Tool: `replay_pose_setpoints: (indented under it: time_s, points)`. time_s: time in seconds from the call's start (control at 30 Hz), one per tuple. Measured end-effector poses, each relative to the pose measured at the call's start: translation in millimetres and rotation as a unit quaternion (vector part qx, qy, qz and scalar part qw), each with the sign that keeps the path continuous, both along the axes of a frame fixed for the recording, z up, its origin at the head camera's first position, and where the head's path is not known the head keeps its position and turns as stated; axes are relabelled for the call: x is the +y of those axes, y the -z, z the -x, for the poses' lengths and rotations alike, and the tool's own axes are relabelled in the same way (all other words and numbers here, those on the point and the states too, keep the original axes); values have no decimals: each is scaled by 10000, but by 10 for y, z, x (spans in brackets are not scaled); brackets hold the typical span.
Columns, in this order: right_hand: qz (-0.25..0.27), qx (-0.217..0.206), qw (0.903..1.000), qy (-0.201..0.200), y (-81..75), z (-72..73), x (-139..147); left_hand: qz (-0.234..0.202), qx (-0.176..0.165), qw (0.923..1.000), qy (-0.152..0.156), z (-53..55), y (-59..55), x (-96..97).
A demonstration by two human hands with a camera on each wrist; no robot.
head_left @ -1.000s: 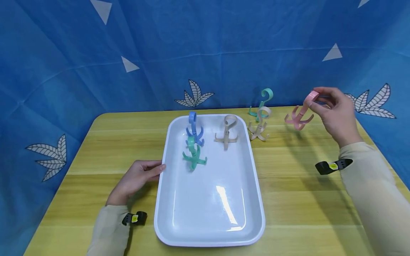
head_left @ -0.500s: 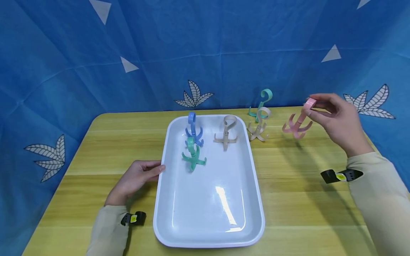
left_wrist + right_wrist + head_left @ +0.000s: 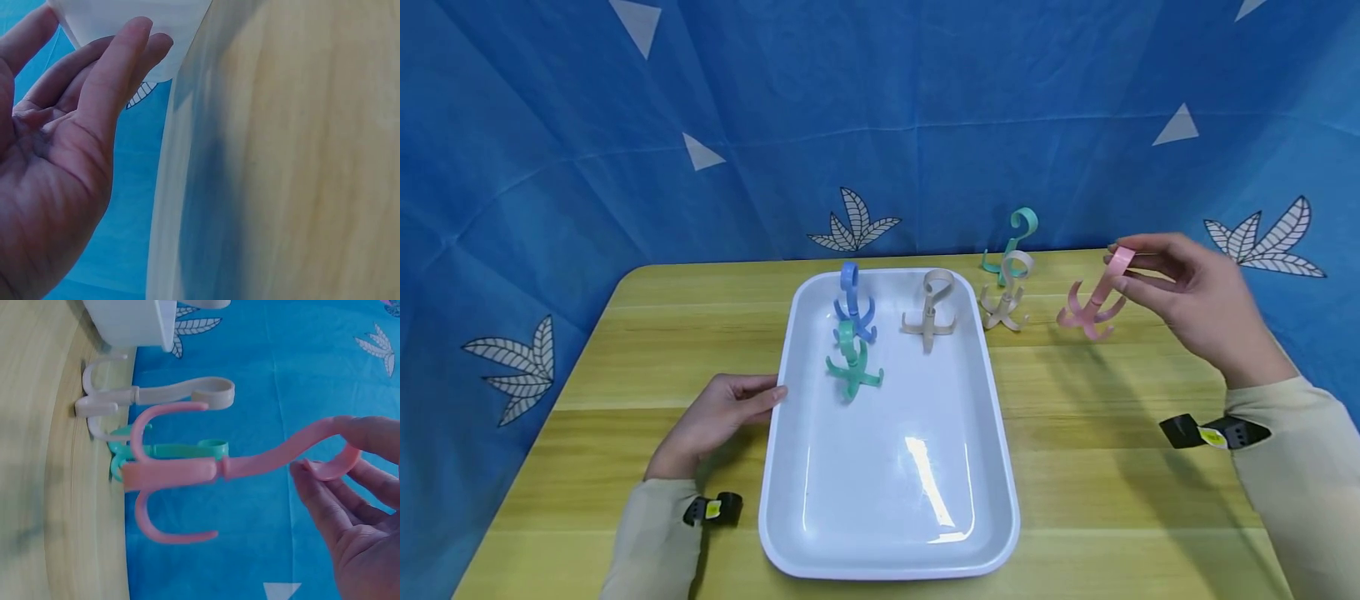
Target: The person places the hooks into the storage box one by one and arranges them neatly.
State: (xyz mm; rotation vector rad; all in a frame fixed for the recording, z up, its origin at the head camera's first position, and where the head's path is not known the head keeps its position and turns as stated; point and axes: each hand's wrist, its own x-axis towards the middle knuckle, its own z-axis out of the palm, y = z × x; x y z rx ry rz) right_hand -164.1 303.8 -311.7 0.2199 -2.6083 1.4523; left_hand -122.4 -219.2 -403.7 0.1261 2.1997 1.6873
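Note:
My right hand (image 3: 1187, 292) pinches the curled top of a pink four-pronged hanging hook (image 3: 1101, 292), holding it above the table with its prongs downward. In the right wrist view the pink hook (image 3: 175, 474) spans the middle, its curl between thumb and fingers. On the left, my other hand (image 3: 722, 421) holds the left side of a white tray (image 3: 891, 571), thumb on the rim and fingers against the outer wall. Standing in the tray are a blue hook (image 3: 853, 312), a green hook (image 3: 853, 371) and a beige hook (image 3: 928, 321).
Just right of the tray's far corner stand a second beige hook (image 3: 1003, 308) and, behind it, another green hook (image 3: 1011, 246). All rest on a wood-grain table (image 3: 1075, 517). A blue patterned cloth (image 3: 775, 92) hangs behind the table's far edge.
My right hand has come nearer and lower with the pink hook, which has shifted slightly left. The left hand, the tray and the other hooks stay put.

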Motion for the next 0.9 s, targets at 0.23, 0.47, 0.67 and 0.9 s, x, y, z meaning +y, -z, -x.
replay_pose_setpoints:
  time_s: [0.23,0.47,0.67,0.9]
  points:
    - [-309,-30,9988,-366,-22,-113,-42,49,-9,10000,82,11,-3,2]
    - [78,-41,9956,-935,-37,-188,-109,27,24,10000,26,-6,11,1]
    - [256,10,9915,-1279,-43,-197,-161,-36,39,10000,10,-7,19,7]
    - [261,254,9888,-1450,-120,-197,-240,-83,49,10000,-9,-8,21,0]
